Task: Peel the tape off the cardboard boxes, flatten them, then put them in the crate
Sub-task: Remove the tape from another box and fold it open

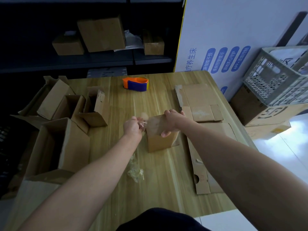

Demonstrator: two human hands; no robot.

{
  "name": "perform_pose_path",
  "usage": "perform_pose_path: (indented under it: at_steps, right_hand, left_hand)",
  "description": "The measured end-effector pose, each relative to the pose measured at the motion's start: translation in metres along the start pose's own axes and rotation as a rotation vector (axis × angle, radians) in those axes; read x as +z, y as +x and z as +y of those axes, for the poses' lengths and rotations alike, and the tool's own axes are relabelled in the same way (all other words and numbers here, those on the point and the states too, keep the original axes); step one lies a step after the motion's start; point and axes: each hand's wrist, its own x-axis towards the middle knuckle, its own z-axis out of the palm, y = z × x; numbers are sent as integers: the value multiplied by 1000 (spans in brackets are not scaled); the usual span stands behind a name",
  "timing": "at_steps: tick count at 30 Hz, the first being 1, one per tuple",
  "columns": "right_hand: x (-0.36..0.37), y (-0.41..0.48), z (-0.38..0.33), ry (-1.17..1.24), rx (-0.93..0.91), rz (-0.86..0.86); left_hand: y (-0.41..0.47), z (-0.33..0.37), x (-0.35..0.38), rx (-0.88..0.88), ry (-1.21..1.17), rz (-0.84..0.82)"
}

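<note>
Peeling tape off the little box, mid-desk

Right grip (173, 120) is clamped over the top of the box (160, 140), fingers over the far edge and thumb on the near face. Left grip (132, 129) pinches a clear tape strip (143, 123) just off the box's top left corner; can't tell if the strip is still stuck on. The box stands upright around the middle of the desk (125, 105). A crumpled tape wad (135, 172) sits toward the near edge, by the left forearm. Flat cardboard (198, 95) runs along the right edge, open boxes (66, 105) crowd the left edge, and a dispenser (135, 84) sits near the far edge. The crate (273, 80) is off the desk, past the far right corner, tilted on a big carton (256, 112).
</note>
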Motion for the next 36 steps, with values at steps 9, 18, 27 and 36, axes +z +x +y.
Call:
perform_pose_path:
  at_steps: [9,18,27,36]
  right_hand:
    - [-1,-7,-7,-85,19,-36]
    - [1,-4,-33,122,-231,177]
    - [-1,-10,-19,364,-193,216]
    - [25,-19,17,323,-4,123]
  left_hand:
    - [-7,2,-13,-156,-97,-10]
    - [-32,26,4,-121,-232,-253]
    - [-36,29,-2,-144,-154,-294]
    - [-13,24,-38,320,1071,-373]
